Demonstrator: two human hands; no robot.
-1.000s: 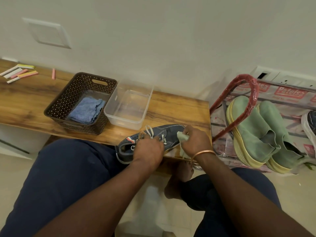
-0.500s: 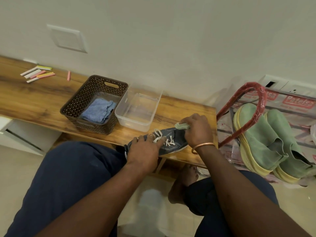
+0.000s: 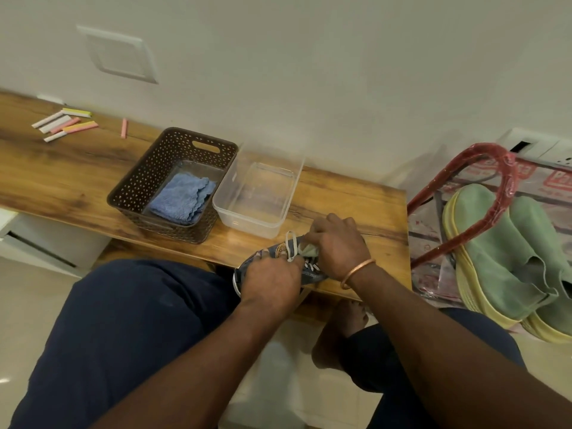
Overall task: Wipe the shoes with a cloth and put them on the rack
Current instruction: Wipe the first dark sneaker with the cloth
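On bench (image 3: 356, 205), left hand (image 3: 272, 283) grips shoe (image 3: 313, 273), right hand (image 3: 339, 246) pinches cloth (image 3: 309, 250).

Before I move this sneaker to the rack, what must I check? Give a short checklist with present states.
Left hand grips the blue sneaker: ok.
Right hand pinches the green cloth against it: ok.
Sneaker lies on the wooden bench: ok, near its edge.
Sneaker fully wiped: cannot tell, hands cover it.
Free place on the red rack beside the green shoes: cannot tell.
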